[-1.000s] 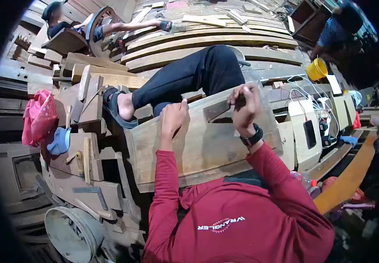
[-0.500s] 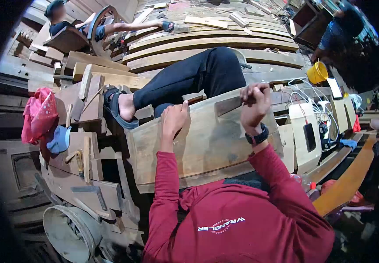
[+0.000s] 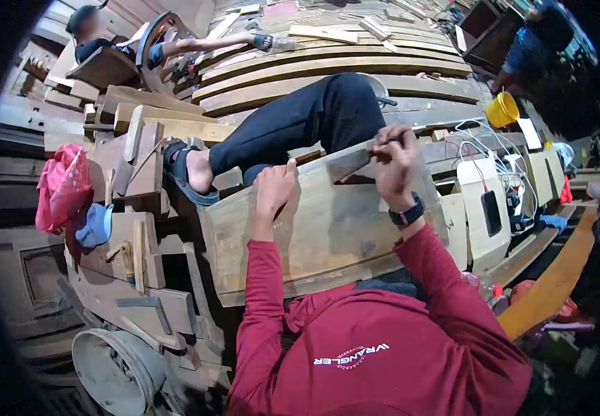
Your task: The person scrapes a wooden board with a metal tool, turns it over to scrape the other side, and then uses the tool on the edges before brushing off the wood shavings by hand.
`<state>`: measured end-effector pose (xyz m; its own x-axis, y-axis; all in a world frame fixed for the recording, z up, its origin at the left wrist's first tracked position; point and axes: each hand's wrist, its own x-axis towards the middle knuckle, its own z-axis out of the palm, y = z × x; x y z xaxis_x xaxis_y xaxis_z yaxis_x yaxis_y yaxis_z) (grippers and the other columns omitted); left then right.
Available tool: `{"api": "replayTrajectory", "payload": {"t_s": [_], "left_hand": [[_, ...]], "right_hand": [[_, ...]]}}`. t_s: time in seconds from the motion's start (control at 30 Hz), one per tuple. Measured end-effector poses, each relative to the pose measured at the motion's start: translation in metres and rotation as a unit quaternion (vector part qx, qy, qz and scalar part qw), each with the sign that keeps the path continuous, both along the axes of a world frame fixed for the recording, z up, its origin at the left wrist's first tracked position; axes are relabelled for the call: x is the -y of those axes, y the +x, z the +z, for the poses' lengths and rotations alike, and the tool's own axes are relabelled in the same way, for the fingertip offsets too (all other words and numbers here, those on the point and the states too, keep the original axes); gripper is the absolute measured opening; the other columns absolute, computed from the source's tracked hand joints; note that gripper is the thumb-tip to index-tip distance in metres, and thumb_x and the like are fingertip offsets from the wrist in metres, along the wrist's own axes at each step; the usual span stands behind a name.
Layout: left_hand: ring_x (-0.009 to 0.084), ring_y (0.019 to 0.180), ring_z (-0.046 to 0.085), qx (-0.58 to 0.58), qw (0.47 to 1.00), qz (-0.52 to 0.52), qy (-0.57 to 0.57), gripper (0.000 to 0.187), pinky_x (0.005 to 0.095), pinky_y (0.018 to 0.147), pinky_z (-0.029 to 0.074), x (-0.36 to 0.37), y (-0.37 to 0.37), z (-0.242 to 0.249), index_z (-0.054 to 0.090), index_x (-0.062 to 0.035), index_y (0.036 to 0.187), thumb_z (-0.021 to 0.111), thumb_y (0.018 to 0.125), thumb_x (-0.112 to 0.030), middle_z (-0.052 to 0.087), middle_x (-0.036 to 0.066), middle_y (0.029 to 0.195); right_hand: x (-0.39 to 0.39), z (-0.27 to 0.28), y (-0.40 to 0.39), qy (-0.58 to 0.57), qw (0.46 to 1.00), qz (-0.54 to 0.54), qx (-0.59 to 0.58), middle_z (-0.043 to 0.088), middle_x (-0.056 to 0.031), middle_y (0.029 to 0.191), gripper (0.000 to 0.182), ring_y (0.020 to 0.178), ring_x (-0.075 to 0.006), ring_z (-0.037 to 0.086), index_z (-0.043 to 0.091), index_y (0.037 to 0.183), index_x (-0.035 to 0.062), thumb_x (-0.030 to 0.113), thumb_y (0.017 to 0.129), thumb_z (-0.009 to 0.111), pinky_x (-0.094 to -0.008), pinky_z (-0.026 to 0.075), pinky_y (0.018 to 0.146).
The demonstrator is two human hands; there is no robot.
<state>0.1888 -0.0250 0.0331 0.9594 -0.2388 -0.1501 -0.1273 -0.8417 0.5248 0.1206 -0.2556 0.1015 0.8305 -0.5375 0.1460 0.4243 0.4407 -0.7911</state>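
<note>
A wide wooden board (image 3: 314, 236) lies across my lap, tilted up to the right. My left hand (image 3: 275, 188) rests on the board's far edge, fingers curled over it. My right hand (image 3: 393, 161) pinches the end of a dark flat strip (image 3: 348, 166) that lies pressed on the board's upper part. A black watch sits on my right wrist. My leg in black trousers (image 3: 300, 125) stretches beyond the board, its sandalled foot (image 3: 189, 170) on stacked timber.
Planks and offcuts lie all around. A red cloth (image 3: 61, 187) and a blue cap (image 3: 95, 225) sit left, a metal bucket (image 3: 116, 371) lower left. A phone (image 3: 490, 211) with cables and a yellow bucket (image 3: 502, 109) are right. Two other people sit at the back.
My right hand slid the dark strip up and to the right along the board, then back a little to the left. My left hand stayed on the board's edge.
</note>
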Motion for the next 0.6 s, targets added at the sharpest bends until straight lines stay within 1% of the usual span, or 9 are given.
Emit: {"api": "replayTrajectory", "payload": {"t_s": [0.13,0.23,0.27,0.37,0.4,0.43,0.5,0.57,0.6], "left_hand": [[0.0499,0.099,0.064,0.000,1.000,-0.004,0.000,0.059,0.0568,0.086,0.049,0.001,-0.001,0.004,0.073,-0.0019,0.091,0.040,0.104,-0.048,0.068,0.029,0.096],[0.0501,0.098,0.064,0.006,1.000,0.005,0.006,0.058,0.0571,0.085,0.049,0.000,-0.003,0.002,0.074,-0.0022,0.091,0.040,0.105,-0.048,0.068,0.029,0.095],[0.0503,0.096,0.064,0.017,1.000,0.002,0.003,0.057,0.0573,0.084,0.049,-0.002,-0.001,-0.005,0.074,-0.0023,0.091,0.041,0.105,-0.047,0.068,0.029,0.094],[0.0503,0.096,0.064,0.007,1.000,0.000,0.000,0.056,0.0571,0.084,0.049,-0.001,-0.002,0.000,0.073,-0.0021,0.091,0.042,0.105,-0.046,0.068,0.030,0.093],[0.0506,0.096,0.063,0.017,1.000,-0.002,-0.004,0.056,0.0571,0.084,0.049,-0.001,-0.001,-0.005,0.073,-0.0019,0.091,0.042,0.105,-0.047,0.067,0.030,0.093],[0.0505,0.096,0.063,0.012,1.000,-0.005,-0.002,0.057,0.0572,0.084,0.049,0.000,-0.001,-0.003,0.073,-0.0019,0.092,0.041,0.105,-0.047,0.067,0.030,0.093],[0.0505,0.095,0.063,0.006,1.000,-0.004,-0.003,0.057,0.0573,0.084,0.048,0.000,0.000,0.000,0.073,-0.0019,0.092,0.041,0.105,-0.047,0.067,0.030,0.093],[0.0496,0.095,0.064,0.008,1.000,-0.003,-0.005,0.059,0.0574,0.085,0.049,0.000,0.000,0.000,0.073,-0.0012,0.091,0.039,0.105,-0.047,0.068,0.029,0.093],[0.0491,0.094,0.065,0.009,1.000,-0.001,-0.003,0.059,0.0572,0.086,0.049,-0.001,0.000,-0.001,0.074,-0.0011,0.091,0.039,0.105,-0.047,0.068,0.029,0.093]], "right_hand": [[-0.018,-0.008,0.000,0.011,0.996,0.087,0.002,0.050,-0.0065,0.086,0.026,0.076,-0.0177,0.053,0.044,0.092,0.0055,-0.013,0.075,0.048,-0.0302,0.047,0.073],[-0.005,0.002,-0.003,0.022,0.999,0.032,0.035,0.050,-0.0068,0.085,0.024,0.076,-0.0175,0.053,0.044,0.092,0.0057,-0.011,0.076,0.046,-0.0297,0.046,0.071],[0.003,-0.008,-0.001,0.032,0.998,0.023,0.051,0.048,-0.0078,0.084,0.024,0.074,-0.0191,0.049,0.044,0.092,0.0061,-0.010,0.075,0.044,-0.0327,0.046,0.073],[-0.015,0.005,-0.004,-0.055,0.996,0.004,-0.069,0.049,-0.0079,0.085,0.022,0.074,-0.0197,0.051,0.045,0.094,0.0063,-0.009,0.078,0.044,-0.0331,0.048,0.074],[-0.017,-0.010,-0.001,-0.022,0.994,0.076,-0.070,0.053,-0.0056,0.084,0.019,0.075,-0.0163,0.056,0.046,0.098,0.0054,-0.007,0.084,0.046,-0.0297,0.050,0.073],[-0.028,-0.013,0.001,0.023,0.990,0.102,-0.091,0.054,-0.0063,0.084,0.018,0.073,-0.0169,0.058,0.046,0.098,0.0047,-0.006,0.084,0.046,-0.0294,0.050,0.071],[-0.033,-0.016,-0.002,-0.002,0.991,0.107,-0.077,0.054,-0.0062,0.083,0.017,0.071,-0.0167,0.057,0.047,0.096,0.0046,-0.005,0.083,0.046,-0.0293,0.050,0.069],[-0.021,-0.006,-0.002,-0.103,0.993,0.034,-0.045,0.052,-0.0060,0.081,0.018,0.069,-0.0166,0.055,0.047,0.095,0.0047,-0.005,0.080,0.045,-0.0298,0.049,0.067],[-0.018,0.004,-0.004,-0.064,0.998,0.014,-0.017,0.051,-0.0056,0.081,0.019,0.068,-0.0161,0.054,0.047,0.094,0.0048,-0.006,0.079,0.044,-0.0294,0.048,0.066]]}}
